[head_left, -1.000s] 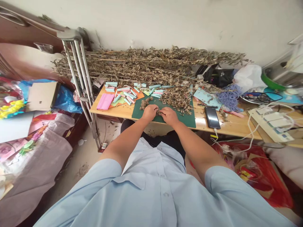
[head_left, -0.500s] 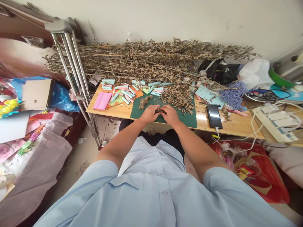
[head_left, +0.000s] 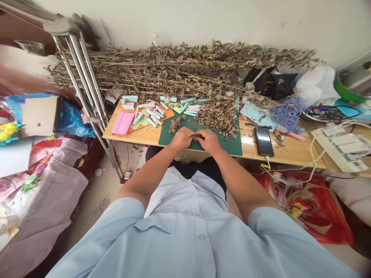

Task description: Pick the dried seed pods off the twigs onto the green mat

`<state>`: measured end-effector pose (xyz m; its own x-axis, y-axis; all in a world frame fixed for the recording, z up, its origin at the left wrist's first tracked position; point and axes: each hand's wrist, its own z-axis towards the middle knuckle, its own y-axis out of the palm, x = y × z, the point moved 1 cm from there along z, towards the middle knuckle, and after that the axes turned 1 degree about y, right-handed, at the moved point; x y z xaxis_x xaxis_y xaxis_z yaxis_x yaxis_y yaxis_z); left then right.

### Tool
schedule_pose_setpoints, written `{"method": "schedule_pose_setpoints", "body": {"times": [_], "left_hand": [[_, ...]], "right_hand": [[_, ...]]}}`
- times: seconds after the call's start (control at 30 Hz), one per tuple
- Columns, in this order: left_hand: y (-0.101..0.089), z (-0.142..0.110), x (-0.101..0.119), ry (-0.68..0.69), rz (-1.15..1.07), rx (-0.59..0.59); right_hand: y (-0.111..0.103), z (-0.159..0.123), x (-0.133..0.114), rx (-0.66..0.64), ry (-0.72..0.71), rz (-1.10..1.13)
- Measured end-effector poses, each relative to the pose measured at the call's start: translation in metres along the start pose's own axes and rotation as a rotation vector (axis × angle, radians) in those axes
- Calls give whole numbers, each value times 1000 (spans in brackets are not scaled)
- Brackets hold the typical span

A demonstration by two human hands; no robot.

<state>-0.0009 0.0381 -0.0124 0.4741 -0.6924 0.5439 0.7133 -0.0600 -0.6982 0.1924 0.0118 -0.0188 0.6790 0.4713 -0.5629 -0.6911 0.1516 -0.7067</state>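
Over the front edge of a green cutting mat (head_left: 166,135), my left hand (head_left: 182,139) and my right hand (head_left: 210,141) are closed on the two ends of a small wad of dried leaves (head_left: 198,136). Fingers and thumbs hide part of the wad. Just beyond my left hand lie a few rolled clumps of dried leaves (head_left: 176,124). A loose heap of dried leaves (head_left: 220,117) spreads over the mat past my right hand. Small blue and pink paper rolls (head_left: 155,114) lie behind and to the left, beside a folded pink paper (head_left: 123,123).
Long dried leafy stalks (head_left: 162,69) fill the back of the wooden table (head_left: 246,148). To the right are a phone (head_left: 264,141) on a cable, purple string (head_left: 290,114) and a power strip (head_left: 340,148). A metal crutch (head_left: 84,77) leans at the left edge.
The view has shifted slightly. Both hands remain at the mat's front edge with the leaf wad; the wad looks a bit thinner and more stretched between the fingers.
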Motion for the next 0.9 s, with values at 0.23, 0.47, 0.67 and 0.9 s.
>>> {"method": "schedule_pose_setpoints", "body": {"times": [0.23, 0.47, 0.67, 0.9], "left_hand": [[1, -1, -2, 28, -6, 17], [5, 4, -2, -74, 15, 2], [3, 4, -2, -167, 7, 4], [3, 7, 3, -215, 41, 11]], "right_hand": [[1, 0, -1, 13, -33, 20], [1, -1, -3, 17, 48, -13], [0, -3, 2, 106, 136, 13], [-7, -5, 0, 266, 251, 90]]}}
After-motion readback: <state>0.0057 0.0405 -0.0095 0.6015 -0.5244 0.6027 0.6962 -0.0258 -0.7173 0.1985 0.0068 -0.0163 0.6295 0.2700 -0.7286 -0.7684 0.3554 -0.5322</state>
